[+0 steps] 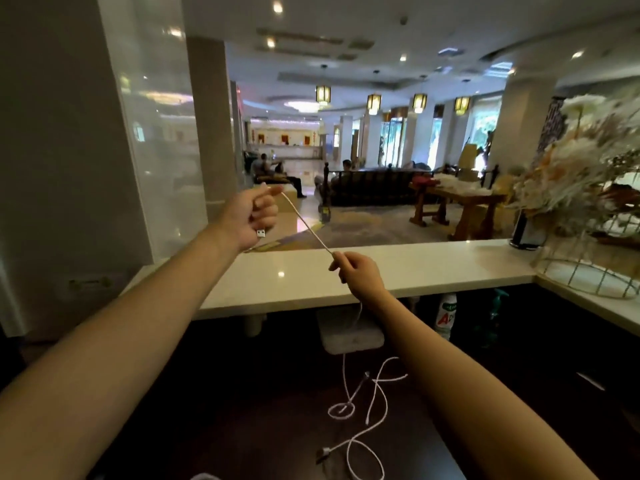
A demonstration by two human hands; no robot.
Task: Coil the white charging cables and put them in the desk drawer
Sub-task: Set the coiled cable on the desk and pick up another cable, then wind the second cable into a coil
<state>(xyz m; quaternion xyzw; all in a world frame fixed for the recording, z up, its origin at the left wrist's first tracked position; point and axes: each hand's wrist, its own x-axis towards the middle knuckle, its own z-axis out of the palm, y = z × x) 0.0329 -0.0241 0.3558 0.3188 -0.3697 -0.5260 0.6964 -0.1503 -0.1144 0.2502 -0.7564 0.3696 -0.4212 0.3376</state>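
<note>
Loose white cables (pixel 372 403) lie tangled on the dark desk (pixel 242 393), between the person's two forearms. Above them, a white cable (pixel 306 225) is stretched taut between both hands over the pale counter (pixel 398 268). The left hand (pixel 254 216) is raised and curled round one end, with the USB plug (pixel 260 233) poking out below the palm. The right hand (pixel 360 271) pinches the cable lower down. The rest of the cable drops past a white block (pixel 353 336), perhaps a charger, though it is blurred. A bottle (pixel 445 313) stands under the counter.
</note>
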